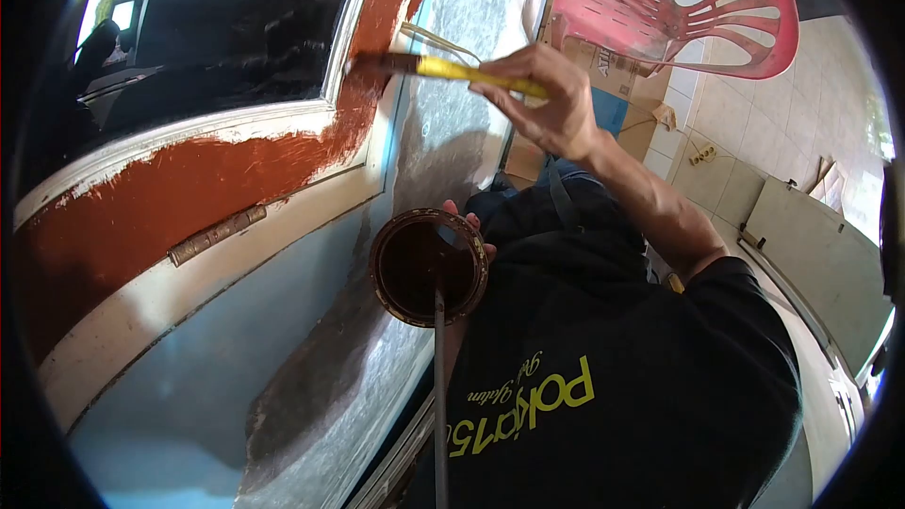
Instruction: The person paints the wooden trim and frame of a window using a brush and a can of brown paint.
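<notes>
My right hand (551,104) grips a yellow-handled paintbrush (443,67), and its bristles touch the window frame (189,188) near the inner corner. Red-brown paint covers part of the frame, while the lower strip is still white. My left hand (483,247) is mostly hidden behind a round paint can (429,267) of dark paint that it holds close to my chest; only fingertips show at the rim. The can's wire handle (439,396) hangs down.
A brass hinge (217,234) sits on the frame. Dark glass (207,38) fills the window. A red plastic chair (679,5) and cardboard (613,75) stand on the tiled floor behind, with a grey panel (820,254) lying at the right.
</notes>
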Demonstrator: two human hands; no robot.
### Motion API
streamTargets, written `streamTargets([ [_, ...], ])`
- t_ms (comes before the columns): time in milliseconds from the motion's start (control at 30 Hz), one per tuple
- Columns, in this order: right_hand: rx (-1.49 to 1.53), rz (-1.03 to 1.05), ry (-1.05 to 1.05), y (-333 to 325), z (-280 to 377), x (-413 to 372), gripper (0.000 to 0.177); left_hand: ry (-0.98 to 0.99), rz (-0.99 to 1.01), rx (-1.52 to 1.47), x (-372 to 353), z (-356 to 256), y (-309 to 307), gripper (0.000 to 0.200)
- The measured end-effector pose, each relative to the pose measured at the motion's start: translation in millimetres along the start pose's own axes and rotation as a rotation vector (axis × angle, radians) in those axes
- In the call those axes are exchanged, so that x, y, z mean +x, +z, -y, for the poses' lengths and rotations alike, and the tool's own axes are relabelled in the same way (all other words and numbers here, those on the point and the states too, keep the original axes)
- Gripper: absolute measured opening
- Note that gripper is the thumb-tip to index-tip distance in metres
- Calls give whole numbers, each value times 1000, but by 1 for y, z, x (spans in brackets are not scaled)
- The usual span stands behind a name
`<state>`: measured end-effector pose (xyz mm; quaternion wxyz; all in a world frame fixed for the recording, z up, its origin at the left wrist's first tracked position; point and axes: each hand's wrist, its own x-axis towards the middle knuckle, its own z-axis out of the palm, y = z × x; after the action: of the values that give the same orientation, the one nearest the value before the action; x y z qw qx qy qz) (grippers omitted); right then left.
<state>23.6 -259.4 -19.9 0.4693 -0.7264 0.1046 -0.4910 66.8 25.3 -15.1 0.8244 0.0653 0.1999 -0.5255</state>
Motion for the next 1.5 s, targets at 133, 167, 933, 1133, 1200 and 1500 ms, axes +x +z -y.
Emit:
streamTargets([
  [133, -150, -85, 16, -8, 3, 16, 19, 11, 23, 8, 4, 4, 2, 67],
  [167, -174, -102, 11, -7, 1, 17, 19, 17, 35, 7, 5, 6, 2, 66],
  [933, 198, -4, 214, 29, 42, -35, 18, -24, -33, 17, 0, -3, 4, 62],
  [1133, 328, 175, 185, 13, 33, -32, 18, -72, 4, 68, 6, -5, 7, 56],
  [1200, 297, 178, 161, 5, 22, -25, 17, -65, -2, 49, 6, -2, 8, 55],
  [1500, -56, -15, 54, -11, -11, 17, 18, -29, 25, 89, 7, 5, 9, 52],
])
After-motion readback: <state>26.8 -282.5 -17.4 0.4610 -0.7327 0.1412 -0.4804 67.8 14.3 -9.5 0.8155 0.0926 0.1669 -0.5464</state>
